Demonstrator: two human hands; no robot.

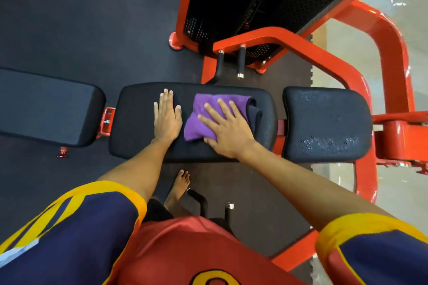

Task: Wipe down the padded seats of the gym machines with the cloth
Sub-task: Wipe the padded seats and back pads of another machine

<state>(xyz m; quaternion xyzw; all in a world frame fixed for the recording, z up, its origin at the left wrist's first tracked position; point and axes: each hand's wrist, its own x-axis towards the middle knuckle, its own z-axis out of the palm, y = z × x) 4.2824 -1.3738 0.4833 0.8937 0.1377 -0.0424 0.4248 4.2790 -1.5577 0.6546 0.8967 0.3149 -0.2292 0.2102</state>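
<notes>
Neither hand clenches anything: both lie flat with fingers straight. Farthest left sits the left pad [46, 109], dark and dry-looking, untouched by us. Next comes the middle pad [139, 127], where our left hand [167, 118] rests bare on the vinyl, fingers together, bracing us. Just beside its thumb lies the purple cloth [203, 111], bunched in loose folds, with a darker fold [254, 113] showing at its right edge; we cannot tell whether that is the cloth's other face or a second rag. Our right hand [228, 129] presses on the near right part of the cloth, fingers spread across it, the heel of the palm reaching onto the pad. So the cloth sits under and ahead of the right fingers and sticks out to their left toward the left hand, pinned rather than grasped. To wipe well, we judge it best to press evenly through the whole palm, sweep in long overlapping passes from edge to edge, and lift the left hand aside so no strip beneath it is missed. Further right, the right pad [324, 118] carries beads of moisture and likely needs the cloth next. Behind it curves the orange frame [335, 62].
</notes>
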